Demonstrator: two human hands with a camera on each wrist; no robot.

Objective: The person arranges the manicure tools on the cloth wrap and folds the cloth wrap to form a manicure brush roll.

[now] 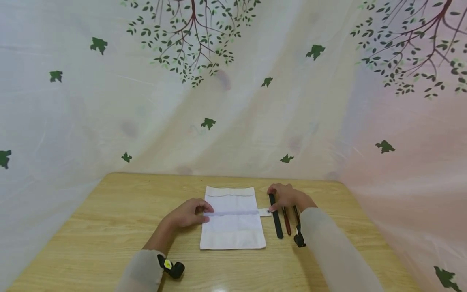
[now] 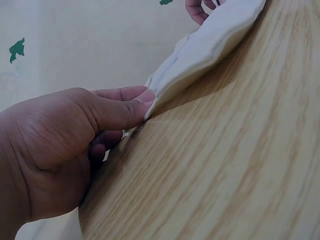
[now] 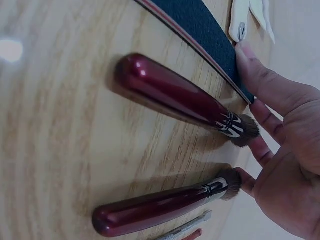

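Note:
A white cloth pouch [image 1: 233,227] lies spread flat on the table, with a crease across its middle and a snap strap [image 1: 265,212] sticking out to the right. At its left edge my left hand [image 1: 187,213] pinches the cloth [image 2: 200,55] between thumb and fingers. My right hand [image 1: 286,195] holds the far end of a black nail file [image 1: 277,223] between thumb and fingers, close to the strap's snap [image 3: 242,31]. Beside the file lie two short brushes with glossy dark red handles, a nearer brush [image 3: 170,90] and a farther brush [image 3: 160,210].
A thin metal tool [image 3: 187,226] and a small reddish tip [image 3: 194,235] show at the lower edge of the right wrist view. The wooden table [image 1: 109,227] ends at a hanging cloth backdrop [image 1: 233,142] printed with leaves.

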